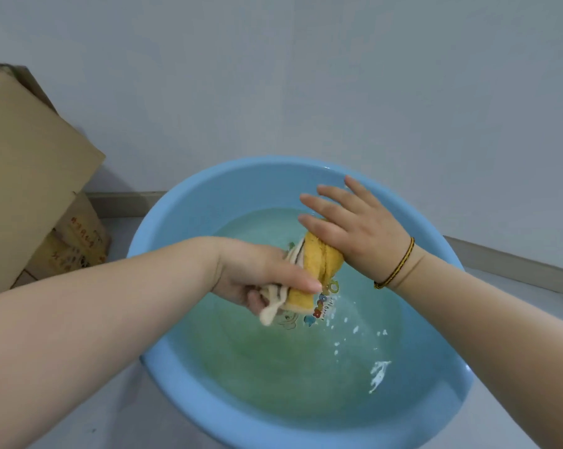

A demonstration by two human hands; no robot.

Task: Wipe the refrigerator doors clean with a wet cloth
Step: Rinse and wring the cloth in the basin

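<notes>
Grey wall behind, blue basin (176,202) below. Rolled cloth (319,264) held above water (289,367), long axis near-left to far-right: near end gripped in left hand (254,273), far end pressed under straight-fingered right hand (361,228).

Wall (306,76): plain, pale grey-blue, unmarked, evenly lit by soft diffuse light. Skirting board (124,199): grey strip along the wall foot, seen at left and again at right. Floor (95,400): pale grey, smooth. Large cardboard box (24,163): brown, at left against the wall, casting a faint shadow on it. Smaller cardboard box (79,234): beneath it, on the floor, with red printing.
</notes>
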